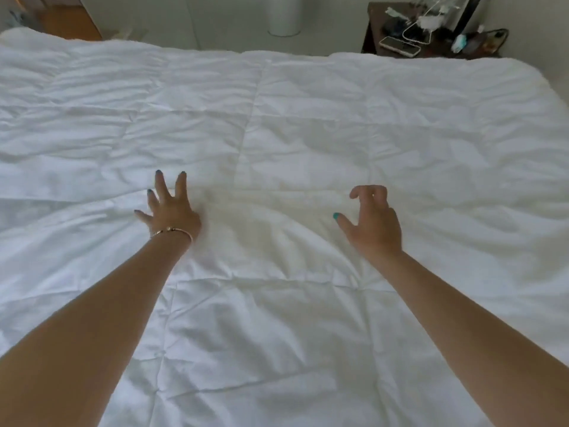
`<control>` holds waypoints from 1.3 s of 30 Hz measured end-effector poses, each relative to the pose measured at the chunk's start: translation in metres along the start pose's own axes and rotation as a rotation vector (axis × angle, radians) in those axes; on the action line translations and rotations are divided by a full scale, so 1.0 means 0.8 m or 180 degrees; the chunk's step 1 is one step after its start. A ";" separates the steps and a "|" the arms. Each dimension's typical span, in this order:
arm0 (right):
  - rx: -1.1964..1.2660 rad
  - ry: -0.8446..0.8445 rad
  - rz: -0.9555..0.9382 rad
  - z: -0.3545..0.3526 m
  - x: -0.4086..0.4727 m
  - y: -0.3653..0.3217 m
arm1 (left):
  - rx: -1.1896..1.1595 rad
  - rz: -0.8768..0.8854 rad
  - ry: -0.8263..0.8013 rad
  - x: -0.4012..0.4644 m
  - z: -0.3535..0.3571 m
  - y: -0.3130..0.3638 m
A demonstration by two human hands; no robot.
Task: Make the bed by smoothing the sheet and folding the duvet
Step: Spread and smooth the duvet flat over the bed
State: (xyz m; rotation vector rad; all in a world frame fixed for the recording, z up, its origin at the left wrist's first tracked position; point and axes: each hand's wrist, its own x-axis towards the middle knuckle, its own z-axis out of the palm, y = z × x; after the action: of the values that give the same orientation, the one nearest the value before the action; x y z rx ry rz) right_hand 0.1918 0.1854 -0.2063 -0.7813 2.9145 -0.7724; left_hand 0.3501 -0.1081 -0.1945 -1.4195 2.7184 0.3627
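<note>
No legible text, labels, brand marks, numbers or signs appear in the head view. The white duvet [277, 134] carries no printing. Items on the dark nightstand [374, 29] at the far right are too small and blurred for any lettering to be read.

The duvet [292, 124] lies spread over the bed in front of me, reaching from my near edge to the far edge. My left hand [172, 211] rests on it to the left of the middle, and my right hand [374, 223] is over it to the right, the two well apart. Behind the bed's far right corner stands a nightstand [372, 29] with a phone [399, 46] and cables [415, 32] on it.
</note>
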 end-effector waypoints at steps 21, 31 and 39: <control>-0.1297 -0.1180 0.0940 -0.004 -0.025 0.063 | 0.0885 0.0396 -0.1227 -0.142 0.057 0.038; -0.0070 -0.2155 -0.0078 0.054 -0.183 -0.222 | 0.0821 0.0351 -0.1556 -0.225 -0.027 -0.174; -0.0870 -0.2805 0.0332 0.194 -0.172 -0.384 | 0.1229 0.0368 -0.1203 -0.077 -0.051 -0.383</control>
State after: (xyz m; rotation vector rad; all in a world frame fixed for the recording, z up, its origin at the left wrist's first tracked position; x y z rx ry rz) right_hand 0.4770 -0.0508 -0.2115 -0.7231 2.2278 0.0224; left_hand 0.6380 -0.2370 -0.2009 -0.9828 2.3982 0.0875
